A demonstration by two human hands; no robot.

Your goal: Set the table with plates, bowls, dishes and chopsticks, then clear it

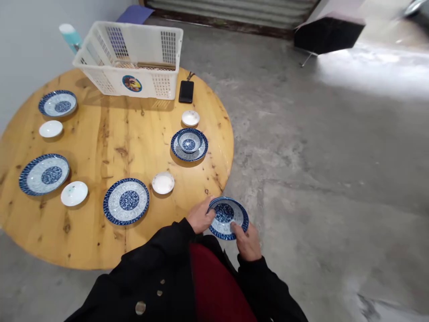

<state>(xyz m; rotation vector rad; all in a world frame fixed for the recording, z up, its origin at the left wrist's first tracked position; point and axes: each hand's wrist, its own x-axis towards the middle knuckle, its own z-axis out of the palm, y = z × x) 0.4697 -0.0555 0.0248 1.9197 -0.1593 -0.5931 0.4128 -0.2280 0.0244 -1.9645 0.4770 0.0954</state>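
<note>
Just off the table's right front edge, I hold a blue-and-white bowl (224,213) in both hands. A doubled rim shows at its upper left, so more than one may be stacked; I cannot tell how many. My left hand (201,215) is closed on the left side, thumb over the rim. On the right side my right hand (247,239) grips it, thumb inside. Nearest on the table are a small white dish (163,183) and a blue-rimmed plate (126,201). Farther back, a small patterned bowl (189,142) sits on another blue-rimmed plate (175,149).
On the round wooden table (107,152) stand a white plastic basket (150,85) holding sticks, a black phone-like object (186,91), and more plates (44,174) and white dishes (74,193) at left. An open black umbrella (328,36) lies on the concrete floor.
</note>
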